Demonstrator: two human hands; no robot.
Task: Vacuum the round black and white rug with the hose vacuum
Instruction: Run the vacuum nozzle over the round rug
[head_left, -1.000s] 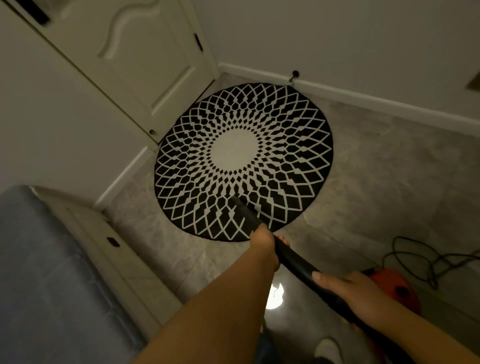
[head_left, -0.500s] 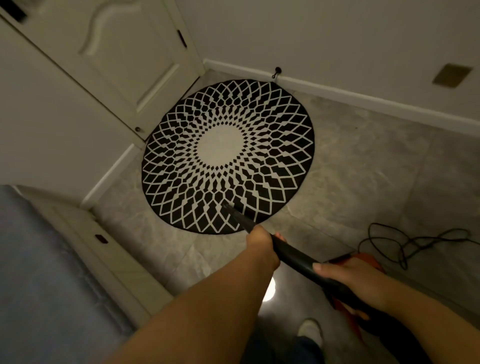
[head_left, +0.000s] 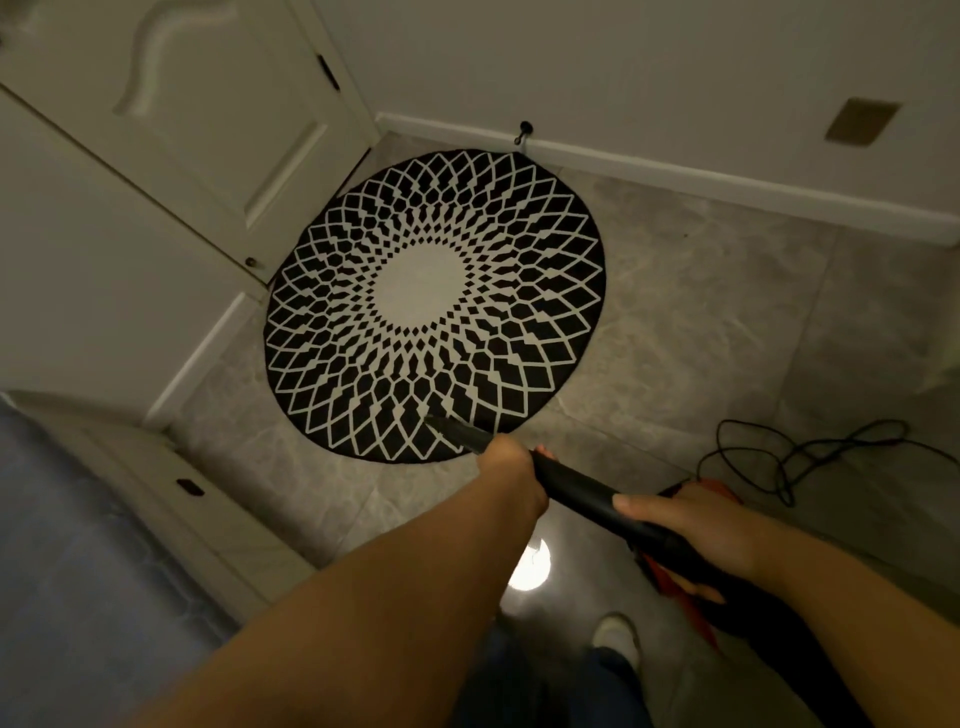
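Note:
The round black and white rug (head_left: 436, 306) lies on the grey tiled floor in the corner by the door. A black vacuum hose tube (head_left: 576, 486) runs from lower right up to a narrow nozzle (head_left: 452, 428) whose tip sits over the rug's near edge. My left hand (head_left: 511, 467) grips the tube just behind the nozzle. My right hand (head_left: 685, 519) holds the tube further back. The orange vacuum body (head_left: 675, 582) shows partly behind my right hand and arm.
A black power cord (head_left: 789, 457) lies tangled on the floor at right. A white door (head_left: 208, 130) and baseboard (head_left: 675, 166) border the rug. A cabinet with a blue top (head_left: 78, 545) stands at lower left. My shoe (head_left: 615, 636) is at the bottom.
The view has shifted slightly, so the rug sits a little lower and left in frame. The nozzle tip stays at the rug's near edge; both hands keep their hold.

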